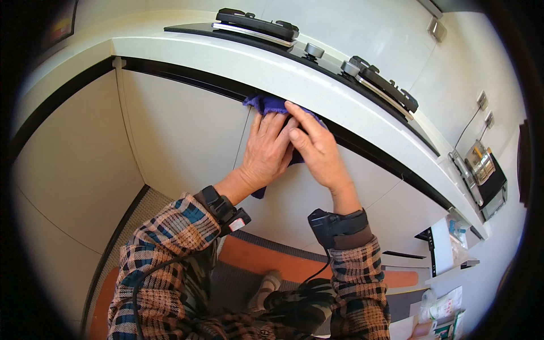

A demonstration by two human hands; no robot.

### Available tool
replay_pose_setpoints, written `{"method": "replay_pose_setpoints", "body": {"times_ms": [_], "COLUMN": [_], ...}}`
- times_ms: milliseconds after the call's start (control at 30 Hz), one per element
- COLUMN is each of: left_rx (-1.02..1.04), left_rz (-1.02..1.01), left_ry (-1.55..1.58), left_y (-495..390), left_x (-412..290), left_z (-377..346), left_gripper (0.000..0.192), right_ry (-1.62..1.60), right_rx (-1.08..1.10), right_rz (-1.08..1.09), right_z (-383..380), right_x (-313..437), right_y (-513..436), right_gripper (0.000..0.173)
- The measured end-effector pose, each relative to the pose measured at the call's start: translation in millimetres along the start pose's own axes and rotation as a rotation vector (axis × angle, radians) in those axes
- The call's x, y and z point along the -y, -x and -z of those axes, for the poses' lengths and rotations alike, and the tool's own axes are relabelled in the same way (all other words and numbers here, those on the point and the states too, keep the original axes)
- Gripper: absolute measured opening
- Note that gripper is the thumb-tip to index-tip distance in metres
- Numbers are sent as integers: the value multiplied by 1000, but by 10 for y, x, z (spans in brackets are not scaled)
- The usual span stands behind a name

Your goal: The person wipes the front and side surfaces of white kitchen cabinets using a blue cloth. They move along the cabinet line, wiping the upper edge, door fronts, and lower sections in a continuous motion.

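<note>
A purple cloth is bunched in the black recessed channel between the white countertop edge and the cabinet fronts. My left hand holds the cloth with its fingertips against the top of the cabinet door. Close beside it, my right hand also has hold of the cloth, its index finger stretched along the channel's edge. Its other fingers are mostly hidden. Parts of the cloth hang down between my hands and below my left wrist.
Above the white countertop edge sits a black gas hob with grates and knobs. An open drawer juts out at the right, with bags below. A striped mat lies underfoot. Cables run from both wrist straps.
</note>
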State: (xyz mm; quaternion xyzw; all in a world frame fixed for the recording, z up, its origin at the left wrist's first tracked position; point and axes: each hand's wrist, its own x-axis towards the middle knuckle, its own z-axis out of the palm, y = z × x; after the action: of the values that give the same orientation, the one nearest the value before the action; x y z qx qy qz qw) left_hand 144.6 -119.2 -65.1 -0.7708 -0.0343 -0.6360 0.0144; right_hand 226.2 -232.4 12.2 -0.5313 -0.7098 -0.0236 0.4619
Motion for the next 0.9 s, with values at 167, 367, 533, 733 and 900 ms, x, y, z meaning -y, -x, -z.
{"method": "replay_pose_setpoints", "body": {"times_ms": [167,367,533,733,900], "left_rx": [73,75,139,98,-3], "left_rz": [-48,-59,-30,12,116], "left_ry": [-85,-165,-277,-549,-537], "left_y": [-163,-369,-336,-249,-308], "left_x": [-111,-83,335,1065,703], "left_z": [54,105,304,857,550], "left_gripper": [55,36,41,42,42], "right_ry": [-232,-741,-696,-573,-592], "right_rx": [-49,-234,-59,75,11], "right_rz": [-146,-353,-697,-730,-711], "right_z": [254,139,-263,-137,-117], "right_x": [-69,-359,-624,-585,-628], "right_y": [408,1388,1875,2022,1910], "right_gripper": [47,41,36,32,32]}}
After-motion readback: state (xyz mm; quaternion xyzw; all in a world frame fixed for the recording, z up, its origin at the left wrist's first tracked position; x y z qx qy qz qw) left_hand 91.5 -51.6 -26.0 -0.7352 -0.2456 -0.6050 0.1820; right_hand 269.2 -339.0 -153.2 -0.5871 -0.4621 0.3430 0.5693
